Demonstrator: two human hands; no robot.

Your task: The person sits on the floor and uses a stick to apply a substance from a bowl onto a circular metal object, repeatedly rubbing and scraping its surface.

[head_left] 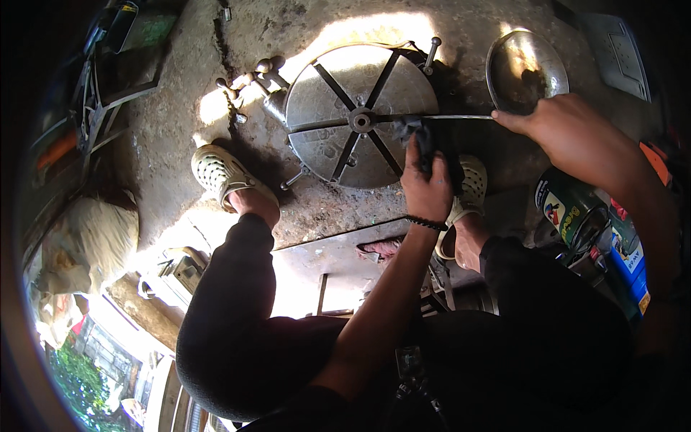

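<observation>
A round metal rotary table [317, 101] with dark radial slots and a central hub lies on the floor between my feet. My left hand [428, 183] is closed on a dark rag [412, 131], pressed at the disc's right edge by one slot. In my right hand [561, 133] is the end of a thin metal rod [461, 117], which runs leftward along that slot and passes by the rag. The rod's far tip is hard to make out. Crank handles [432, 54] with ball ends stick out from the table's base.
An oval metal pan [497, 75] with dark liquid stands at the upper right. Cans [568, 209] and a blue container [630, 259] crowd the right side. A reddish rag [380, 249] lies near my right foot. Clogs [216, 173] cover my feet. A metal frame [101, 122] stands left.
</observation>
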